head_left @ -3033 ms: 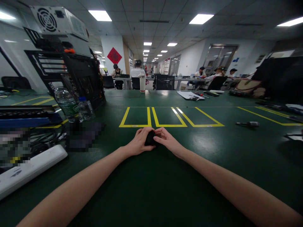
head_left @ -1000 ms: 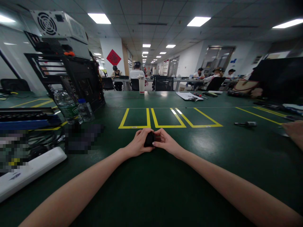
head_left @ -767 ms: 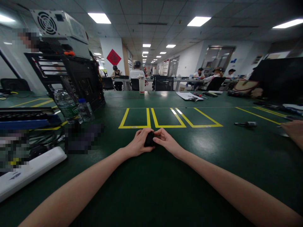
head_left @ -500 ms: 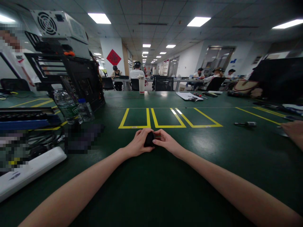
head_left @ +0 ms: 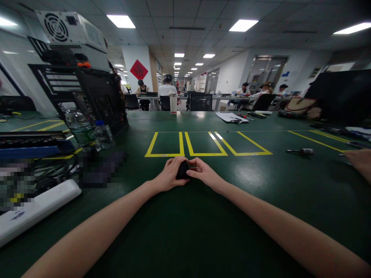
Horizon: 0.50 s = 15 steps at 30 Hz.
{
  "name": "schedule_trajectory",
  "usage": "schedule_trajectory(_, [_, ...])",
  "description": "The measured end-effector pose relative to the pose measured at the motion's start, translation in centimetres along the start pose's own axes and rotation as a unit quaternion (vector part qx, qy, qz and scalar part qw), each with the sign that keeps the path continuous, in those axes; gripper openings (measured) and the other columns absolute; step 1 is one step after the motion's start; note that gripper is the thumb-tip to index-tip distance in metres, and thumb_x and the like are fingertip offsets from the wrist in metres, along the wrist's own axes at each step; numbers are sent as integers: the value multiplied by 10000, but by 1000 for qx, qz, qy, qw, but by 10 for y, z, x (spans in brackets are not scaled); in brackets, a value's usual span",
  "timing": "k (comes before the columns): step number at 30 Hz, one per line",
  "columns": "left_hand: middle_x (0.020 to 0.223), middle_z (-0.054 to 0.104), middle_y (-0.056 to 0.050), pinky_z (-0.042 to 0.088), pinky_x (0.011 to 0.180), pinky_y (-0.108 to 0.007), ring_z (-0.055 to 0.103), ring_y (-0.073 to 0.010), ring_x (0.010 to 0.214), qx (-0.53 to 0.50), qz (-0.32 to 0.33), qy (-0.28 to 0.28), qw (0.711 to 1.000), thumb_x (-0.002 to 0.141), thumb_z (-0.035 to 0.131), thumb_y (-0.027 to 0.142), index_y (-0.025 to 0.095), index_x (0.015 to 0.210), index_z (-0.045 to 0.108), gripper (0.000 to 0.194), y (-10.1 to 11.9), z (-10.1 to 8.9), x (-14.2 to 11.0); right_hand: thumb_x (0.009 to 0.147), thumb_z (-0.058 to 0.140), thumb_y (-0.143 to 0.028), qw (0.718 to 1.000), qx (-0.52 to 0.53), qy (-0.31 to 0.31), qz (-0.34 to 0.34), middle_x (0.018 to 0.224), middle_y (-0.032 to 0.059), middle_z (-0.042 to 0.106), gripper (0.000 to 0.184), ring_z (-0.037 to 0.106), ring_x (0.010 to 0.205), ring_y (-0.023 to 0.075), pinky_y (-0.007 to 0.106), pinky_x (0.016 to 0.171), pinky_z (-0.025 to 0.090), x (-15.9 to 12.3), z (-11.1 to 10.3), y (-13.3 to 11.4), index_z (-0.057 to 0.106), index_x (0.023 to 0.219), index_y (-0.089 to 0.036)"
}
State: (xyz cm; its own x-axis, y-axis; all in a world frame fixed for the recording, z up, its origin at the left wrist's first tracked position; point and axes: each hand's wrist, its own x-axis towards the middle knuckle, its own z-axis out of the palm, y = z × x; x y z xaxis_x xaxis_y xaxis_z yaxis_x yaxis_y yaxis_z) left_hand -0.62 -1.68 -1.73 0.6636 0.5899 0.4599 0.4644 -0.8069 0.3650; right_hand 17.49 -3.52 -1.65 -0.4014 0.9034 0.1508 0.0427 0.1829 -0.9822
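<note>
Between my hands is a small black rounded object (head_left: 182, 170), resting on or just above the green table; its kind does not show clearly. My left hand (head_left: 171, 172) wraps round its left side, fingers over the top and thumb at the near edge. On the other side my right hand (head_left: 202, 173) has its thumb and fingertips closed against the object's right edge. Both hands are just in front of the yellow tape outlines (head_left: 206, 154). The fingers hide much of the object's surface.
Left stand a black computer case (head_left: 100, 96), water bottles (head_left: 79, 129) and a white power strip (head_left: 43, 212). Further right lie a screwdriver-like tool (head_left: 301, 151) and a clipboard (head_left: 232, 117). Another person's hand (head_left: 359, 160) is at the right edge. A cup (head_left: 173, 105) stands at the back.
My hands and the black object stay almost still. A person at the far left has left the view. The other person's hand at the right edge has shifted slightly.
</note>
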Motion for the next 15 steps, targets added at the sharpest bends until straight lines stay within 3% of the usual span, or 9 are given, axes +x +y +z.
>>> schedule_trajectory(3, [1132, 429, -52, 236, 959, -394, 403, -221, 1087, 0, 0, 1, 1000, 687, 591, 266, 242, 1175, 274, 582, 0, 0, 0, 633, 673, -221, 999, 21, -16, -23, 997, 14, 517, 355, 524, 963, 180, 381, 846, 417, 0, 0, 1, 455, 913, -219])
schedule_trajectory(9, [1131, 429, -58, 244, 954, -394, 398, -225, 1092, 0, -1, 6, 1000, 670, 612, 280, 232, 1178, 272, 613, 0, 1, 0, 706, 602, -282, 999, 19, 29, -41, 908, -1, 525, 210, 537, 871, 144, 347, 830, 416, 3, 2, 4, 485, 864, -211])
schedule_trajectory(15, [1124, 435, -52, 248, 952, -386, 407, -220, 1081, 3, -1, 2, 1000, 677, 606, 269, 237, 1172, 276, 596, 0, 0, 0, 695, 608, -260, 1000, -22, 17, 1, 972, 40, 528, 262, 529, 918, 167, 379, 862, 401, 5, -3, 0, 496, 919, -179])
